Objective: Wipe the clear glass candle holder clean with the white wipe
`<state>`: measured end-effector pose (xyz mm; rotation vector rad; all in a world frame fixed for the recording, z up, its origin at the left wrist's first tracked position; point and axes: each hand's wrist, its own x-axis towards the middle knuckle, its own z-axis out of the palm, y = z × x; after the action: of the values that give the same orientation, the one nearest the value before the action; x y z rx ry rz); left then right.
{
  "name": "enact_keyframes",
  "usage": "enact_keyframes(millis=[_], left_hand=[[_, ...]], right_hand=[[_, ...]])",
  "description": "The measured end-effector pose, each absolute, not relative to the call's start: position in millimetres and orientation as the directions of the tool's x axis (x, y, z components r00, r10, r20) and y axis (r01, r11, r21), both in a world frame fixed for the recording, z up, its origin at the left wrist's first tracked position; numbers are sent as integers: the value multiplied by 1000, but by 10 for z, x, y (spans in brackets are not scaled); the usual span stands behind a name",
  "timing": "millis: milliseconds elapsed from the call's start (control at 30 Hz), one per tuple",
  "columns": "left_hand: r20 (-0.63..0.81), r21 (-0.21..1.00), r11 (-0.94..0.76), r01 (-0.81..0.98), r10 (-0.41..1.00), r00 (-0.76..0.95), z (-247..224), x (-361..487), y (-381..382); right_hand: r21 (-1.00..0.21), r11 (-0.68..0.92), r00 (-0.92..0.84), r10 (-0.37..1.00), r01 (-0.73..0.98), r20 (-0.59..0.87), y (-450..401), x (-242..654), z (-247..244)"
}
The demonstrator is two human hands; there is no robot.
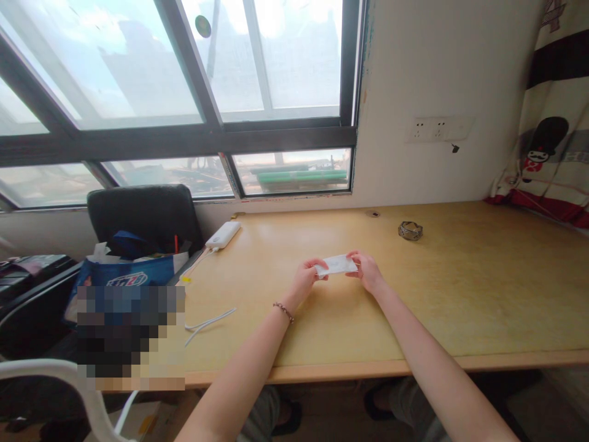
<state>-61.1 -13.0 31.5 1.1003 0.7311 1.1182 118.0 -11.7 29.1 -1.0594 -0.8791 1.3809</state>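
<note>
A small, flat, white packet with faint markings is held just above the wooden table. I cannot make out exactly what kind of packet it is. My left hand pinches its left end between thumb and fingers. At the other end, my right hand grips the packet's right edge the same way. A beaded bracelet circles my left wrist.
A dark openwork ring-shaped object sits back right on the table. Towards the left edge lie a white power bank and a white cable. A blue bag stands on a black chair beside the table.
</note>
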Motion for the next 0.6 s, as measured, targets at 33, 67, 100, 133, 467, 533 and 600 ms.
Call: enact_keyframes(millis=[33,67,100,133,467,533,600], left_hand=[[59,952,38,-305,951,304,312,-608,-129],[54,959,33,-280,953,297,307,-607,-127],[50,966,28,-257,955,291,299,-606,-124],[48,971,23,-239,957,287,290,-604,-121],[70,967,10,-253,950,304,253,-616,-116],[81,956,0,-293,961,266,268,-645,-106],[91,943,-18,-333,975,205,290,-671,-93]], right_hand=[[-946,-85,36,994,-314,-101,-120,1176,296],[-952,-77,46,994,-295,-95,-121,1169,297],[-961,-69,60,994,-268,-88,-121,1162,293],[-970,-56,75,994,-236,-75,-119,1154,285],[-979,139,263,960,-152,95,-25,1229,181],[-970,133,260,962,-204,77,-19,1253,197],[-957,103,210,977,-270,46,-31,1258,231]])
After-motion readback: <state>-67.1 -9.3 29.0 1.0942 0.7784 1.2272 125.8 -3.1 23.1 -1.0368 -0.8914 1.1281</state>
